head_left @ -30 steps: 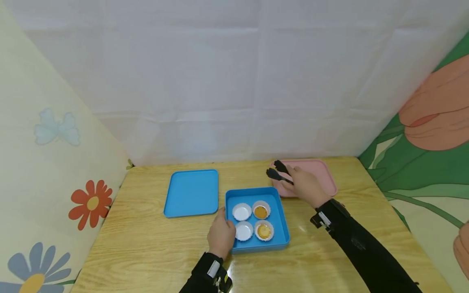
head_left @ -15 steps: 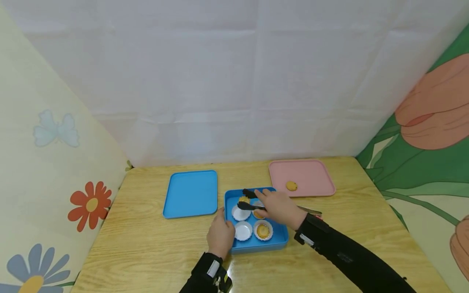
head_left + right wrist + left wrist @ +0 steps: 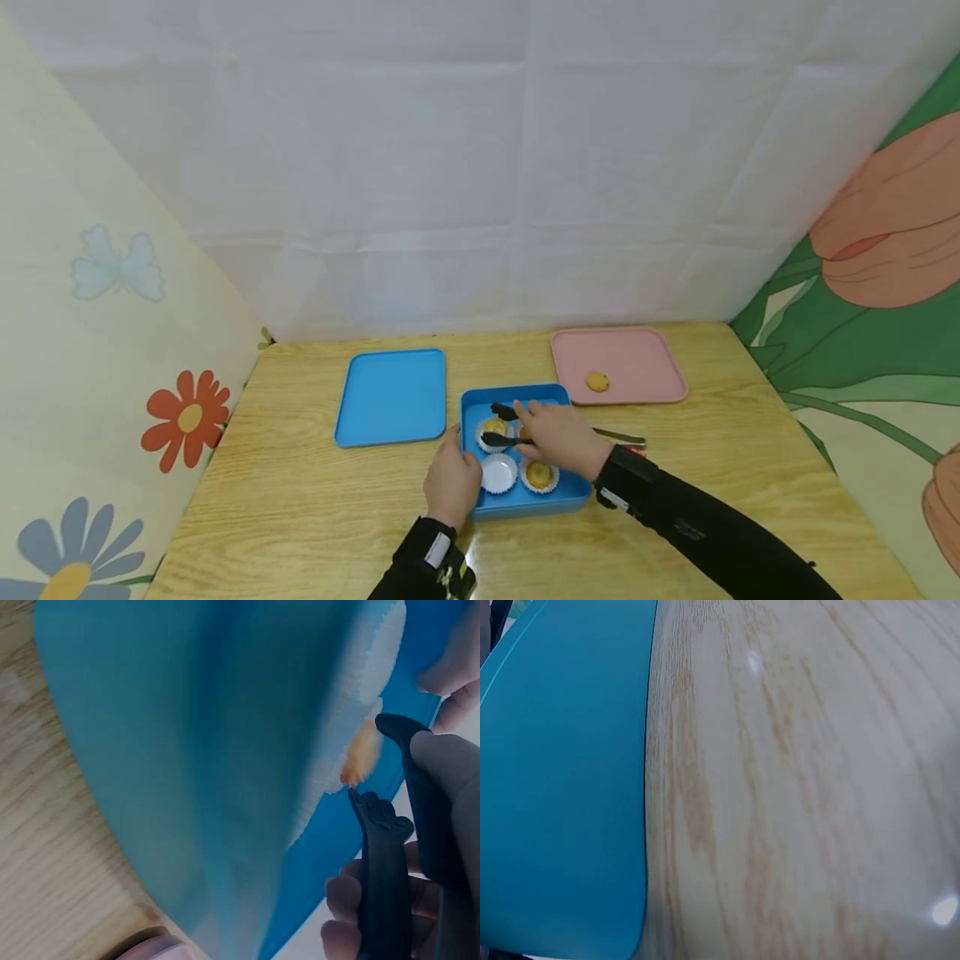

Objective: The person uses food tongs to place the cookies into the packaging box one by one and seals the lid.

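My left hand point(image 3: 452, 482) grips the left wall of a blue box point(image 3: 581, 467), its thumb at the rim. Black tongs point(image 3: 386, 900) are held in my right hand point(image 3: 564, 437) over the box. Their tips stand apart above a cookie point(image 3: 496, 427) lying in the far left white paper cup. A second cookie point(image 3: 538, 475) sits in the near right cup, while the near left paper cup point(image 3: 498, 473) shows only its white bottom. My right hand mostly hides the far right cup. In the left wrist view the box's outer wall point(image 3: 562, 787) fills the left side.
A flat blue tray point(image 3: 390, 396) lies left of the box. Behind it to the right is a pink tray point(image 3: 637, 367) with one cookie point(image 3: 597, 382). The tongs' metal end point(image 3: 622, 436) sticks out right of my hand. A white sheet point(image 3: 375, 167) hangs behind the table.
My right hand has moved the tongs from the pink tray left to the box with a cookie, now lowered into the far left cup. The tongs' tips have parted. My left hand stays put.
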